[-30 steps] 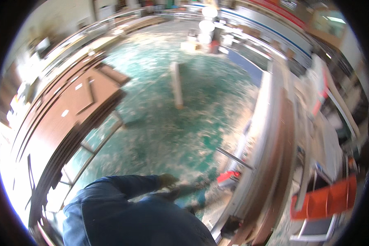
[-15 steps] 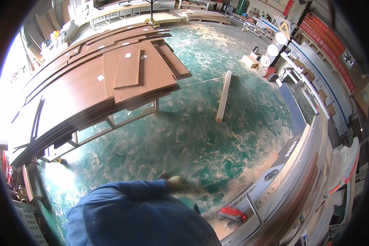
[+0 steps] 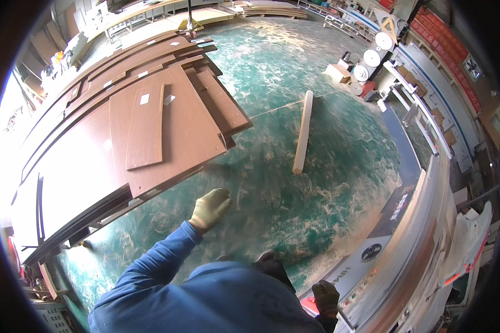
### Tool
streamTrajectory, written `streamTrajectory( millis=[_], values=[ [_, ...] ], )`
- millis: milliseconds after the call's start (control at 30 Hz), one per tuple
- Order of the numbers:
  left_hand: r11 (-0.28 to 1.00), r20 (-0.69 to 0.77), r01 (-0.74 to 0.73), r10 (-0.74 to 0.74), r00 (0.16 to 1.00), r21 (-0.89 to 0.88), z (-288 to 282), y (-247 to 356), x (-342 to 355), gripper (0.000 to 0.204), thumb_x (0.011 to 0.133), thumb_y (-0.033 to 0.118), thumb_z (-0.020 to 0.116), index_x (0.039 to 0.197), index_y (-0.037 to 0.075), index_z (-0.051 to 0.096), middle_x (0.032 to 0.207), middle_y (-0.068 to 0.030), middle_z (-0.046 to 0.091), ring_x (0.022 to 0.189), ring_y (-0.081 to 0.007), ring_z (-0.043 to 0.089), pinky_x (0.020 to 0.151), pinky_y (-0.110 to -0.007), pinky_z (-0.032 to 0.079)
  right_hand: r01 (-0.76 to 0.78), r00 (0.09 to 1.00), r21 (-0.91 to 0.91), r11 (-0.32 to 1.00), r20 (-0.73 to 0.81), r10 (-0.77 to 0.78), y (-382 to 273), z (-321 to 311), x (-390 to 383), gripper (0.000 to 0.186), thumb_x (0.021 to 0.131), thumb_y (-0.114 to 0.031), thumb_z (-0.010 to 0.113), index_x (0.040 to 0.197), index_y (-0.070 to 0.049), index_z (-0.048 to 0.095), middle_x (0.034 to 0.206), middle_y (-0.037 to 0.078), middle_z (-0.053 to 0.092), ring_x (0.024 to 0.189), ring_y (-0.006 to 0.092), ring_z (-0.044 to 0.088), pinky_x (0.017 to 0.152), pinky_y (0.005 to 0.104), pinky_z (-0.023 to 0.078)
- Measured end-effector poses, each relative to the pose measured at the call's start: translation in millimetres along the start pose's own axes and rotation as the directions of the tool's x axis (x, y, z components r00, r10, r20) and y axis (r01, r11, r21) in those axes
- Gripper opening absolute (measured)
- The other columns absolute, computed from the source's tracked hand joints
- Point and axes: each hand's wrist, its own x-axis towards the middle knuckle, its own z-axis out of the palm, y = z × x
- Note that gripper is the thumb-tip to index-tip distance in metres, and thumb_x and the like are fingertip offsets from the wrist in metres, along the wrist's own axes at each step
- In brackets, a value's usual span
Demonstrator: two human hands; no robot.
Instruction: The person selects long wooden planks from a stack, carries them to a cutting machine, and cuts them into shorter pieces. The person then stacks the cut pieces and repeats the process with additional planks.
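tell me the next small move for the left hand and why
Probably reach on to the near edge of the top brown panel: the gloved left hand is empty, fingers open, just short of the stack, while the right hand stays low by the machine.

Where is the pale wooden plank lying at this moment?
In the head view, the pale wooden plank lies alone on the green floor, right of the stack of brown boards and beyond the gloved left hand.

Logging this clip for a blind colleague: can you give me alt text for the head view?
A person in a blue top stretches a gloved left hand, empty, toward a stack of brown wooden panels on a low frame. The dark-gloved right hand hangs by a grey machine. A pale wooden plank lies on the dusty green floor.
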Motion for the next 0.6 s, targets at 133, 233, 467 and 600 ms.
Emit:
streamTrajectory(
  millis=[133, 233, 467, 600],
  values=[
    [0.996, -0.037, -0.032, 0.035, 0.999, 0.083, 29.6, 11.7, 53.9, 0.032, 0.100, 0.012, 0.074, 0.127, -0.001, 0.068, 0.115, -0.0111, 0.076, 0.105, -0.0151, 0.069, 0.094, -0.032, 0.057, -0.012, 0.995, -0.072, 0.997, 0.094, 0.019, 37.9, 23.0, 98.4, 0.044, 0.084, -0.036, 0.082, 0.109, 0.000, 0.078, 0.098, 0.021, 0.078, 0.092, 0.0343, 0.076, 0.086, 0.0429, 0.060],
    [0.990, -0.110, -0.038, 0.053, 0.992, 0.136, 61.4, 25.5, 103.8, 0.031, 0.099, 0.012, 0.075, 0.126, 0.000, 0.069, 0.115, -0.0110, 0.076, 0.105, -0.0144, 0.069, 0.093, -0.032, 0.058, 0.216, 0.940, -0.176, 0.960, 0.304, -0.156, 65.4, 43.6, 207.6, 0.047, 0.084, -0.039, 0.080, 0.110, -0.001, 0.078, 0.099, 0.019, 0.078, 0.096, 0.0361, 0.075, 0.087, 0.0455, 0.059],
    [0.927, -0.277, -0.105, 0.214, 0.937, 0.359, 118.2, 73.5, 238.3, 0.032, 0.095, 0.008, 0.078, 0.125, 0.001, 0.069, 0.109, -0.0098, 0.075, 0.099, -0.0156, 0.073, 0.088, -0.033, 0.060, 0.098, 0.882, -0.006, 0.995, 0.463, -0.084, -4.5, 29.6, 484.9, 0.044, 0.085, -0.034, 0.083, 0.109, 0.002, 0.075, 0.096, 0.020, 0.078, 0.092, 0.0259, 0.075, 0.081, 0.0402, 0.058],
    [0.862, -0.314, -0.106, 0.291, 0.904, 0.497, 139.5, 88.4, 281.8, 0.034, 0.093, 0.009, 0.080, 0.126, 0.002, 0.070, 0.110, -0.0108, 0.075, 0.098, -0.0164, 0.074, 0.086, -0.031, 0.061, 0.368, 0.847, 0.126, 0.921, 0.364, -0.388, -74.9, 15.4, 618.4, 0.038, 0.089, -0.021, 0.083, 0.118, 0.001, 0.073, 0.100, 0.012, 0.077, 0.086, 0.0208, 0.072, 0.079, 0.0360, 0.059]
  ],
)
